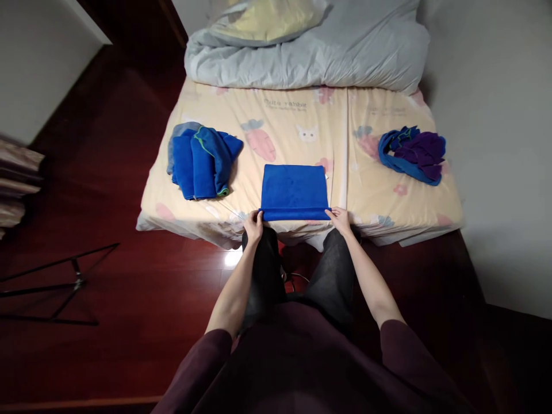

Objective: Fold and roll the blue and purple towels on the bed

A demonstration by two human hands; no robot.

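Note:
A blue towel [294, 187] lies flat on the bed in front of me, its near edge folded over into a narrow strip. My left hand [253, 225] pinches the left end of that strip, thumb on top. At the right end, my right hand [339, 219] grips the strip the same way. Left of the towel sits a pile of blue and grey cloths [196, 164], some rolled or folded, one with green edging. To the right lies a loose heap of blue and purple cloths [414, 154].
The bed's yellow patterned sheet [284, 126] hangs over its near edge. A grey quilt [366, 52] and a yellow pillow [280, 20] are at the far end. A black tripod's legs [64, 284] stand on the dark red floor at left; a wall [504, 144] borders the right.

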